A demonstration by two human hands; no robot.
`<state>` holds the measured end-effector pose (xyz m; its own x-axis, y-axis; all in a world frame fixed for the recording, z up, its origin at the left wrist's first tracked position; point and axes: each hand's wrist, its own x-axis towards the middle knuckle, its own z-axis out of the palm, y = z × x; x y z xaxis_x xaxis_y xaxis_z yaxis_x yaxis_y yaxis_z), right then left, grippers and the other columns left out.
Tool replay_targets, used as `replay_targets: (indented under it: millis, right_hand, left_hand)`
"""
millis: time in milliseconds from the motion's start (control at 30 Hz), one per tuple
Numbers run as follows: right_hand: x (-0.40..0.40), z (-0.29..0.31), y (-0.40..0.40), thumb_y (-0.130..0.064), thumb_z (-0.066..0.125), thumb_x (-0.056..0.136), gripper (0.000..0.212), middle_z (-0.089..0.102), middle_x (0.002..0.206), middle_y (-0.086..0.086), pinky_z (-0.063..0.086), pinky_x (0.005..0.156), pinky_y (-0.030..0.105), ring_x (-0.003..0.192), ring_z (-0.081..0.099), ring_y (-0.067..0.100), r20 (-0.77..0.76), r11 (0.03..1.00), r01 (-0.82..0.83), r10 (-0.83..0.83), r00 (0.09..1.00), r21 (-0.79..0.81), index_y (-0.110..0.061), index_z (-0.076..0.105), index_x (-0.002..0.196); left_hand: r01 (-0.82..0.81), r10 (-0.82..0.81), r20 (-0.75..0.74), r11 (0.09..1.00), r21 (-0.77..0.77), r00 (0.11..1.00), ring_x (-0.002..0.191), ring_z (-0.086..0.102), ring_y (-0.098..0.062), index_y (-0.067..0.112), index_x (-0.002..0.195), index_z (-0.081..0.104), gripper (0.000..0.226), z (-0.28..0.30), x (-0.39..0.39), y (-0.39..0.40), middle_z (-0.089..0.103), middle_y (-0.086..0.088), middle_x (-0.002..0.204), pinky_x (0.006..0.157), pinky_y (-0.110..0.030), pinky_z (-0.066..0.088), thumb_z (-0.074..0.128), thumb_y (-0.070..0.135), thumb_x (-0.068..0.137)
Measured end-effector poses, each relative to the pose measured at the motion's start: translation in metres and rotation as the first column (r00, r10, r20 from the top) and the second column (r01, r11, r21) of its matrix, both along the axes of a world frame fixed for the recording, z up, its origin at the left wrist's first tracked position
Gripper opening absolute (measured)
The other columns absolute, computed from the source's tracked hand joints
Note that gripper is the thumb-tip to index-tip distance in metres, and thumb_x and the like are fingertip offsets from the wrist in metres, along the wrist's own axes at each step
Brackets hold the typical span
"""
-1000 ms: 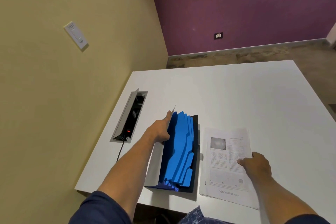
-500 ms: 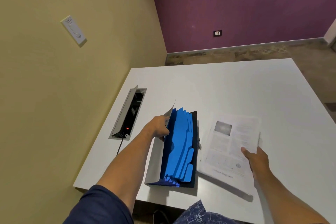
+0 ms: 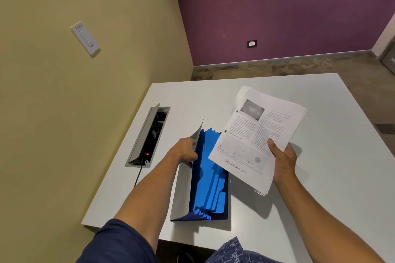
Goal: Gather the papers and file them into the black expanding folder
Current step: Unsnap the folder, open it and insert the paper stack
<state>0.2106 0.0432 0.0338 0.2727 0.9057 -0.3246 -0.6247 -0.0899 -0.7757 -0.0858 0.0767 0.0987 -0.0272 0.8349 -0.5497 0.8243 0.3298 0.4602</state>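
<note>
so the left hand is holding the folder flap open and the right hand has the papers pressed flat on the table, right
Not quite. The left hand does hold the folder flap open, but the head view shows the right hand gripping the papers lifted off the table, tilted in the air beside and partly over the folder, with their shadow on the tabletop below.

white smooth matt counter [image 3: 277, 209] | white printed paper sheets [image 3: 256, 141] | blue smooth plastic folder dividers [image 3: 208, 181] | grey brushed-metal socket flap [image 3: 144, 134]
</note>
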Motion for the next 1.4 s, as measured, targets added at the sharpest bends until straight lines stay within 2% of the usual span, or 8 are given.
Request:
replay_targets:
  millis: [300,500,600,800,1000,1100,1200,1400]
  right_hand:
    - [-0.020,0.006,-0.002,-0.014,0.074,0.090,0.044,0.072,0.127,0.013,0.059,0.089,0.046,0.108,0.071,0.034,-0.020,0.989,-0.150,0.150,0.988,0.014,-0.011,0.066,0.133]
    - [-0.019,0.013,-0.008,-0.016,0.070,0.090,0.031,0.079,0.108,0.003,0.062,0.070,0.034,0.089,0.076,0.022,0.002,0.958,-0.282,0.283,0.959,0.049,-0.020,0.070,0.121]
    - [-0.022,0.014,-0.007,-0.009,0.064,0.096,0.027,0.079,0.100,-0.012,0.060,0.079,0.028,0.088,0.075,0.007,0.115,0.962,-0.272,0.268,0.956,0.015,-0.023,0.067,0.120]
    - [-0.016,-0.011,-0.015,0.001,0.074,0.088,0.032,0.078,0.112,0.009,0.063,0.070,0.028,0.095,0.077,0.024,0.225,0.969,-0.241,0.247,0.943,-0.054,-0.006,0.071,0.119]
    - [-0.029,-0.022,-0.019,-0.009,0.072,0.093,0.030,0.077,0.110,0.001,0.061,0.084,0.038,0.098,0.075,0.022,0.516,0.968,-0.238,0.245,0.821,-0.081,-0.030,0.072,0.114]
    - [-0.044,-0.011,-0.020,-0.014,0.068,0.096,0.028,0.076,0.105,-0.007,0.060,0.077,0.025,0.095,0.074,0.011,0.590,0.968,-0.244,0.234,0.773,-0.064,-0.025,0.071,0.122]
    - [-0.059,0.000,-0.019,-0.018,0.066,0.097,0.030,0.074,0.103,-0.012,0.055,0.069,0.013,0.091,0.070,0.001,0.672,0.937,-0.336,0.312,0.672,-0.099,-0.023,0.070,0.126]
    - [-0.084,0.009,-0.018,-0.024,0.056,0.102,0.035,0.072,0.117,-0.003,0.049,0.065,0.012,0.094,0.068,0.010,0.760,0.830,-0.519,0.470,0.450,-0.206,-0.023,0.063,0.136]
  left_hand:
    - [0.000,0.000,0.004,1.000,0.007,1.000,0.095,0.075,-0.039,0.002,0.144,0.052,0.060,0.000,-0.003,-0.002,0.061,-0.018,0.137,0.072,-0.049,0.067,0.065,-0.006,0.086]
    - [0.005,-0.005,-0.008,0.999,0.033,1.000,0.089,0.075,-0.034,-0.002,0.134,0.057,0.052,0.002,-0.003,-0.004,0.064,-0.018,0.133,0.064,-0.040,0.067,0.073,0.002,0.085]
    - [0.011,-0.011,0.007,1.000,0.020,1.000,0.099,0.073,-0.040,-0.001,0.141,0.053,0.056,0.002,-0.002,-0.004,0.061,-0.020,0.136,0.067,-0.041,0.067,0.065,-0.006,0.087]
    - [0.039,-0.036,-0.040,0.998,0.054,0.999,0.070,0.070,-0.020,0.004,0.108,0.064,0.023,0.004,-0.004,-0.002,0.069,-0.010,0.099,0.058,-0.028,0.063,0.066,0.001,0.085]
    - [0.020,-0.019,-0.016,0.999,0.051,1.000,0.082,0.077,-0.034,-0.004,0.104,0.066,0.028,-0.003,-0.005,0.002,0.074,-0.019,0.101,0.070,-0.045,0.067,0.056,-0.004,0.078]
    - [0.047,-0.038,-0.102,0.995,0.090,0.994,0.071,0.065,-0.024,0.002,0.080,0.058,0.005,-0.003,0.000,-0.001,0.067,-0.010,0.082,0.061,-0.031,0.058,0.058,-0.001,0.076]
    - [0.046,-0.032,-0.098,0.989,0.138,0.995,0.056,0.047,-0.014,0.014,0.064,0.039,0.030,0.000,0.007,-0.004,0.047,0.000,0.066,0.044,-0.017,0.036,0.058,-0.003,0.080]
    - [0.033,-0.020,-0.085,0.988,0.150,0.996,0.068,0.063,-0.020,0.014,0.074,0.053,0.022,0.000,0.013,-0.005,0.059,-0.003,0.075,0.056,-0.027,0.056,0.065,0.004,0.089]
